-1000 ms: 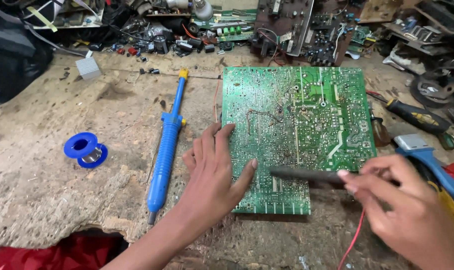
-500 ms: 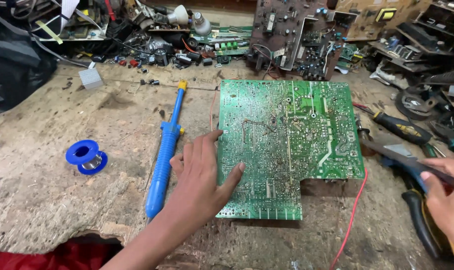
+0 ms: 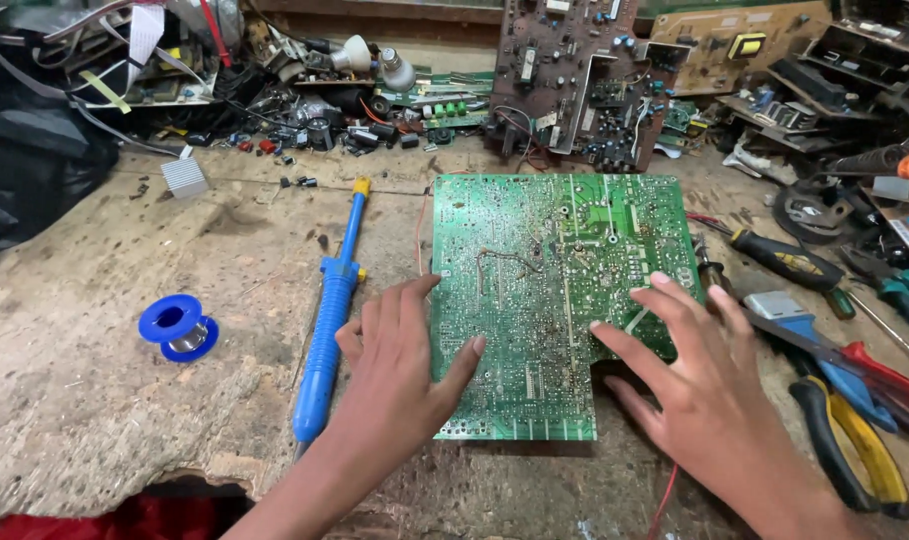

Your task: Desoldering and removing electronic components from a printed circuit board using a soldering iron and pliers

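A circuit board [image 3: 559, 290] lay centred on the workbench [image 3: 74, 400]; soldering iron [image 3: 329, 310] just left of it, solder spool [image 3: 179, 328] farther left, pliers [image 3: 849, 440] right, both hands [image 3: 399, 365] [image 3: 709, 395] on its near edge.

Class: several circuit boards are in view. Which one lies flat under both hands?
The large green circuit board, solder side up; the brown boards lean at the back, untouched.

Lying on the workbench are one green circuit board [image 3: 554, 290], one blue desoldering pump [image 3: 329, 320], one blue solder spool [image 3: 179, 327], and two hands [image 3: 399, 365] [image 3: 709, 395] are resting there.
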